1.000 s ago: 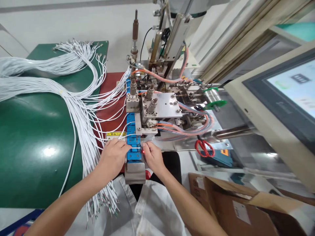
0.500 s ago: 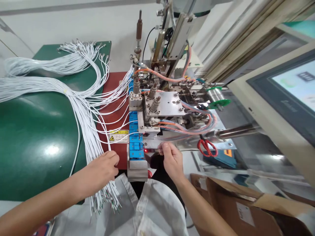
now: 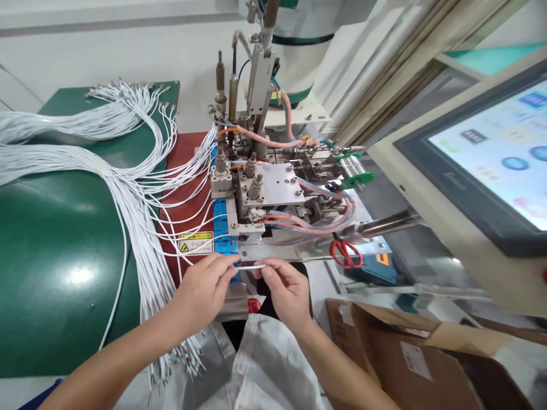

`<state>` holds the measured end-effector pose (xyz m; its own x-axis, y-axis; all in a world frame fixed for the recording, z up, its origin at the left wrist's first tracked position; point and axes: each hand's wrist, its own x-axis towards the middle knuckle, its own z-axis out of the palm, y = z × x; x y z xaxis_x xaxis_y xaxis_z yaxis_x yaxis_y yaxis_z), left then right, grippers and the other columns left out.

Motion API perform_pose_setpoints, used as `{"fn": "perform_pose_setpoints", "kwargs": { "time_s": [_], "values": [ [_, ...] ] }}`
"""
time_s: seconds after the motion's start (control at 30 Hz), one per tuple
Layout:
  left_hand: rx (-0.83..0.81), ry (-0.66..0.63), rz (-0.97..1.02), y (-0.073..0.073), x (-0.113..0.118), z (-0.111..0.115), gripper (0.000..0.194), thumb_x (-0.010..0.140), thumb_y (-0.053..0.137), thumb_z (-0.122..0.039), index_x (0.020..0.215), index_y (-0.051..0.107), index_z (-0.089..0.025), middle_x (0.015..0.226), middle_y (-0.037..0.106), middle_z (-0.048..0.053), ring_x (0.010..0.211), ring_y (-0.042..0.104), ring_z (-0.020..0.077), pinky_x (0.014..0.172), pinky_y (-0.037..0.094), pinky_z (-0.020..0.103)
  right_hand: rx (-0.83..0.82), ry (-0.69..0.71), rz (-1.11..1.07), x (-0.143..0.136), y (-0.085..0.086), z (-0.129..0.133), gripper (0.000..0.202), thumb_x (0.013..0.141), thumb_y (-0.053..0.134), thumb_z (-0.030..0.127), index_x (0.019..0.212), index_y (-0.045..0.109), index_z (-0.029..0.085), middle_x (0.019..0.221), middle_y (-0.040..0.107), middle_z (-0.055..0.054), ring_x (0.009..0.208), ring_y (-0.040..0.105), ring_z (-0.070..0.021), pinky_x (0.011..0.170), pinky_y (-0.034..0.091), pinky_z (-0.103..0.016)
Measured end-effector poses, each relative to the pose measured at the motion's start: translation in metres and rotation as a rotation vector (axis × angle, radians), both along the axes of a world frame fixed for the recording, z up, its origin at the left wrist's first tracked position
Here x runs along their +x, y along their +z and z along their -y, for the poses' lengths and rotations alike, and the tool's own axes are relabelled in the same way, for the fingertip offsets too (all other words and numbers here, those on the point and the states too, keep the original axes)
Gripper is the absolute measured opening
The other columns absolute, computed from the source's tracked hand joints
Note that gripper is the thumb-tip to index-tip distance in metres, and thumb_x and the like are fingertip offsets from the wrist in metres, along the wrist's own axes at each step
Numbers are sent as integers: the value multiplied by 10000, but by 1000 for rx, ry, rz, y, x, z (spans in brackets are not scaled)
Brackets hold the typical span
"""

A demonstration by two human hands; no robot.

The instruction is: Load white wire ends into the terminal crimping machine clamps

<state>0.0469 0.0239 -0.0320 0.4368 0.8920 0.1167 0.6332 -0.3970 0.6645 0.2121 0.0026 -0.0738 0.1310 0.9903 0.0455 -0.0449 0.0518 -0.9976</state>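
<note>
A short stretch of white cable runs level between my two hands, just in front of the blue clamp blocks of the machine. My left hand pinches it on one side, and my right hand pinches its other end between thumb and fingers. The cable's tip is hidden by the right fingers. Left of my hands, a bundle of white cables fans out, with several strands leading into the blue blocks. Their lower ends, with stripped coloured wires, hang near my lap.
A green mat lies under the cables. The metal machine carries orange and blue hoses and a solder spool. Red-handled scissors hang at its right edge. A touchscreen and an open cardboard box stand right.
My left hand has moved right from the cable bundle toward the blue blocks. Both hands now hold a white cable between them. The view has shifted slightly to the right.
</note>
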Motion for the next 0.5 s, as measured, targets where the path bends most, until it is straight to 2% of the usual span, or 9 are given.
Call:
{"fn": "perform_pose_setpoints", "kwargs": {
  "time_s": [0.07,0.13,0.27,0.37,0.5],
  "values": [
    [-23,-1,37,-3,7,3,289,885,430,-233,1154,531,-207,1016,647,53,889,614,160,781,501,282,-8,62,90,-2,4,-4,148,785,556,285,723,640,180,635,635,-21,576,579,-141,554,476,-253],
    [-62,36,80,-4,12,4,320,875,444,-218,1188,511,-221,962,671,32,799,638,141,738,520,257,-10,94,108,-4,6,-6,157,783,557,279,695,638,176,645,632,-21,584,576,-139,553,472,-248],
    [-97,100,155,-6,15,4,303,866,456,-200,1155,540,-233,805,693,-8,633,641,118,655,538,236,-15,9,32,-5,5,-6,128,791,548,276,791,642,189,739,638,-35,621,583,-143,538,470,-245],
    [-83,73,152,-8,14,4,230,872,443,-202,1035,605,-207,834,695,13,677,649,133,664,538,238,21,-5,119,-3,7,-7,114,795,546,254,752,630,189,728,621,-40,648,583,-155,572,472,-265],
    [40,69,111,-10,15,5,192,864,453,-201,937,630,-182,894,683,44,809,636,162,748,514,271,113,21,284,-2,14,-10,122,786,549,212,685,613,186,666,606,-26,632,567,-147,615,469,-273]
  ]
}}
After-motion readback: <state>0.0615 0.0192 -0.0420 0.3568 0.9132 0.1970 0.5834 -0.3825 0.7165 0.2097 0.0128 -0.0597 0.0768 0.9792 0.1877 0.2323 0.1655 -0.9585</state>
